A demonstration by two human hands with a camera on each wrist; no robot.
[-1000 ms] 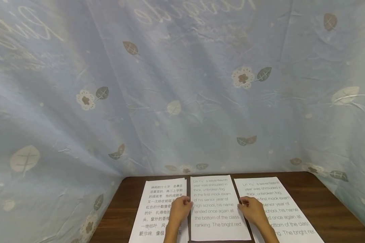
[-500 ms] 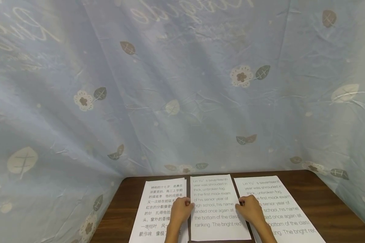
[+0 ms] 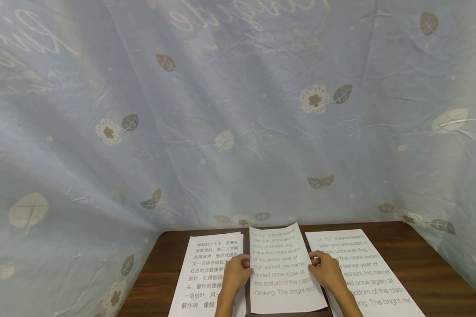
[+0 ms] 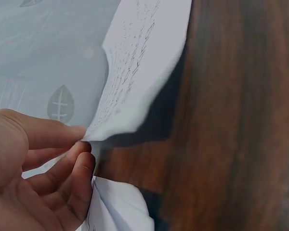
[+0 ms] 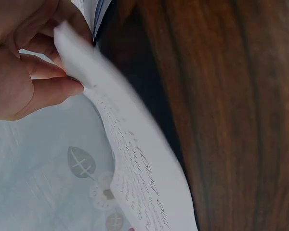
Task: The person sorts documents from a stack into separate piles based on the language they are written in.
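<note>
A white sheet of paper (image 3: pixel 279 281) printed with large English text is in the middle, raised off the table and slightly curved. My left hand (image 3: pixel 236 273) pinches its left edge between thumb and fingers. At the opposite edge, my right hand (image 3: pixel 325 269) pinches the sheet the same way. In the left wrist view the paper (image 4: pixel 139 62) bends away from the thumb and fingertips of the left hand (image 4: pixel 48 163). The right wrist view has the paper (image 5: pixel 135 139) hanging from the pinch of the right hand (image 5: pixel 38 62), with a shadow beneath.
On the left lies a stack of sheets with Chinese text (image 3: pixel 198 268), partly under the left hand. More sheets with English text (image 3: pixel 373 281) lie on the right. The dark wooden table (image 3: pixel 416 255) is bounded behind by a blue patterned curtain (image 3: pixel 258 167).
The middle sheet lay flat on the table before; now it is lifted and its far corners curl up. Both hands moved slightly at its edges and now pinch it.
</note>
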